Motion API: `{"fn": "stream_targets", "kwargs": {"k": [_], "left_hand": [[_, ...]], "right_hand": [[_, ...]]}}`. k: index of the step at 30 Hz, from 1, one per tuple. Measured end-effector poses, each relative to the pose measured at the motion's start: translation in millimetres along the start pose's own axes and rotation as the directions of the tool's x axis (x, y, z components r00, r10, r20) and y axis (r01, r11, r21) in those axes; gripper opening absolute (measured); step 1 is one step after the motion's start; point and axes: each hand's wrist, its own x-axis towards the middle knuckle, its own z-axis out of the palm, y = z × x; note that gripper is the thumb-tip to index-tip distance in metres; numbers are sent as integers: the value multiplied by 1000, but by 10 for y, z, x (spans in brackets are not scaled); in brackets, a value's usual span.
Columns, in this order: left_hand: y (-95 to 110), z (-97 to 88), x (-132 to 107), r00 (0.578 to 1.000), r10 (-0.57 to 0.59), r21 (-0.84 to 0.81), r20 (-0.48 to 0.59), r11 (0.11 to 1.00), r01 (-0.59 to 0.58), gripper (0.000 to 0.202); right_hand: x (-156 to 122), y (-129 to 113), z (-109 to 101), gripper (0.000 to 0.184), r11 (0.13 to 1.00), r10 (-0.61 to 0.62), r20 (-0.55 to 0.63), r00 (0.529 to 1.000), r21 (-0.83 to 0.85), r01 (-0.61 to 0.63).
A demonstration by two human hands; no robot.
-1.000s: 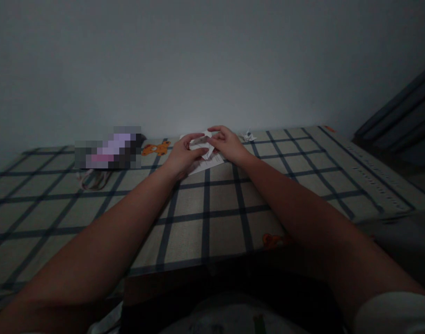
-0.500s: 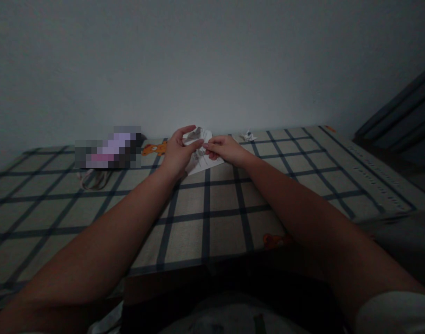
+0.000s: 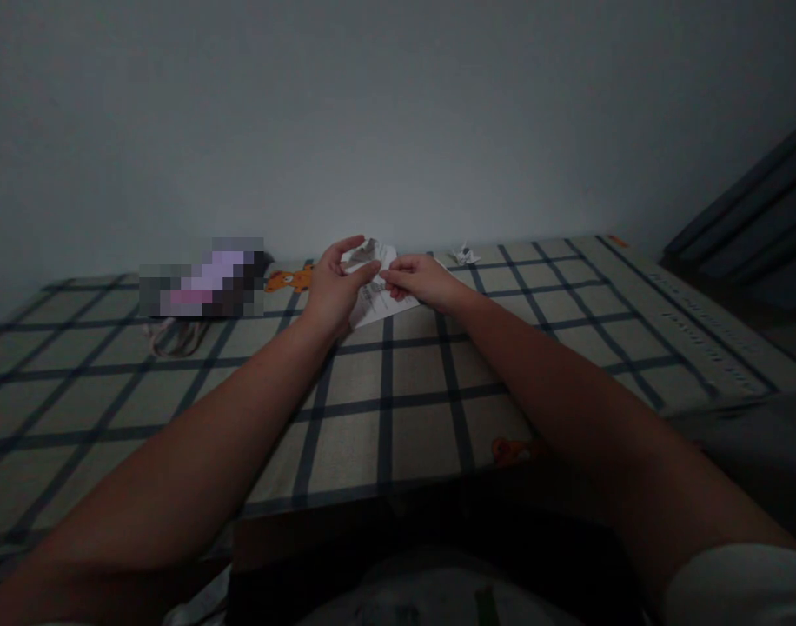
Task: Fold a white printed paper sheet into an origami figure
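Between my hands is a creased, partly folded piece of white paper (image 3: 370, 252). My left hand (image 3: 336, 280) curls around its left side, thumb and fingers closed on it. My right hand (image 3: 416, 280) pinches at its right edge with thumb and forefinger. Below both hands a flat printed sheet (image 3: 378, 306) lies on the checked tablecloth (image 3: 352, 382). Exactly how the folds run is too small and dim to make out. Right of my right hand sits a small folded-paper figure with pointed ends (image 3: 466, 254).
A pixelated purple and pink item (image 3: 208, 278) lies at the left, with a looped pale cord (image 3: 176, 339) in front of it. A plain wall (image 3: 398, 113) rises behind the table. Dark slatted or folded material (image 3: 756, 200) stands at the far right.
Both hands stay in nearly the same place. The right fingertips have shifted very slightly at the folded paper.
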Motion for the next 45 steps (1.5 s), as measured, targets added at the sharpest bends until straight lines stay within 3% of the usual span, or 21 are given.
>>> {"fn": "stream_targets", "kwargs": {"k": [8,13,17,20,23,25,30,35,40,45], "left_hand": [[22,-4,8,1000,-10,3,-25,1000,10,57],[65,6,-8,1000,-29,8,-8,1000,29,53],[71,-15,4,995,-97,4,24,995,97,56],[86,-14,-14,983,-164,6,85,986,164,60],[128,5,-58,978,-151,54,147,988,144,60],[151,16,-84,977,-131,111,169,987,114,59],[127,7,-90,979,-92,108,180,991,74,57],[113,-7,-86,983,-63,106,175,993,45,53],[118,-3,-91,985,-58,112,165,993,40,39],[80,-14,-73,988,-52,98,144,994,38,36]], "right_hand": [[-52,-63,3,21,992,-15,34,999,-127,19],[-31,-21,0,20,997,-34,32,999,-72,36],[13,13,-35,24,997,-70,-74,995,32,72],[38,36,-75,14,988,-129,-165,978,65,141],[57,71,-105,23,980,-189,-167,968,32,197],[71,95,-117,20,977,-209,-160,965,3,212],[94,119,-135,10,990,-136,-119,984,-39,132],[92,118,-124,6,996,-62,-96,993,59,68],[90,128,-95,11,975,-62,-48,997,209,71],[58,67,-92,8,985,-81,-39,996,150,86]]}}
